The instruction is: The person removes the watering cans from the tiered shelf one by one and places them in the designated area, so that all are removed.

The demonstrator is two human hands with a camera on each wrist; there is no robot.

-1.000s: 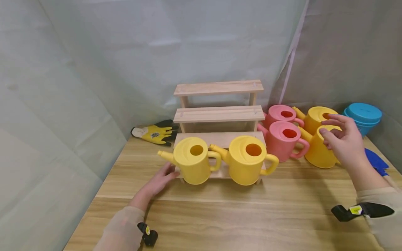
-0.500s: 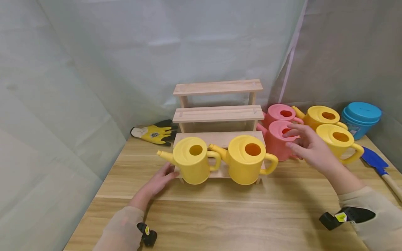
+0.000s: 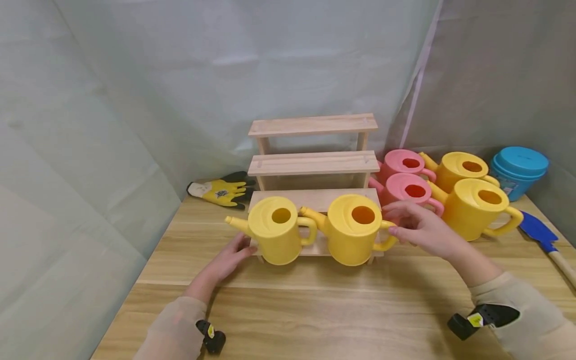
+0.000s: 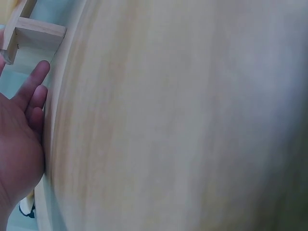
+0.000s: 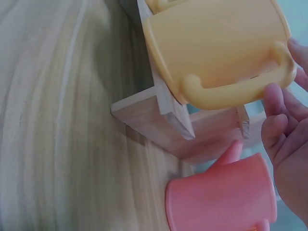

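In the head view my left hand (image 3: 231,257) rests at the left end of the lowest shelf of a stepped wooden rack (image 3: 315,162), its fingers extended; the left wrist view shows the hand (image 4: 21,134) beside the rack's foot (image 4: 41,29). Two yellow watering cans, the left one (image 3: 275,240) and the right one (image 3: 350,245), stand upright side by side on that shelf, spouts to the left. My right hand (image 3: 420,227) is at the right can's handle (image 3: 386,245). Loosely bent, its fingertips (image 5: 274,94) meet the handle's outer side without wrapping it.
Right of the rack stand two pink watering cans (image 3: 405,187) and two more yellow ones (image 3: 472,205). Behind them is a blue lidded bucket (image 3: 518,172), with a blue shovel (image 3: 540,232) in front. A yellow-black glove (image 3: 220,192) lies left of the rack on the wooden table (image 3: 315,310).
My right hand has moved left and down from the yellow cans at the right, past the pink cans, to the shelf can's handle. My left hand has stayed put.
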